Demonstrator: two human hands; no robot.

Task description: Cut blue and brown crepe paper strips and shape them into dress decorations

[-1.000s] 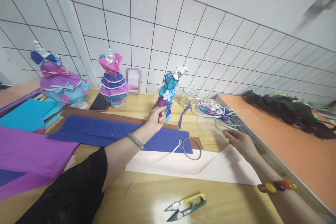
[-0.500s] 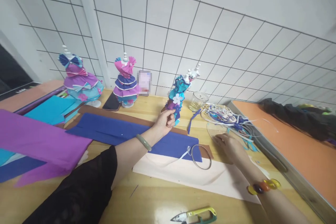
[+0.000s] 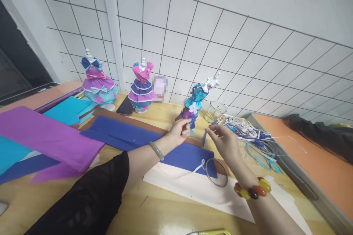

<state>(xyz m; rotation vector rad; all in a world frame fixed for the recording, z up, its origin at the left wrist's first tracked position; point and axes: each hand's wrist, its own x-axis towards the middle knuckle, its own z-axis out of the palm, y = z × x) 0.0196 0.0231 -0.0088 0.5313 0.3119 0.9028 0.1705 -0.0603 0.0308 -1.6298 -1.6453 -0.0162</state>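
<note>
Here's the small dress form (image 3: pixel 196 99) | teal ruffles up top, purple and blue below, white flower (image 3: pixel 194 108) out front | it's leaning, top tipped right | up by the counter's (image 3: pixel 154 213) back edge, base contact hidden

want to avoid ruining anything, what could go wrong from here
The left hand pinches the tilted doll dress low down, so it might get crushed. The right hand is near the clear jar and could knock it. Loose ribbons beside the jar might snag on the bead bracelet.
</note>
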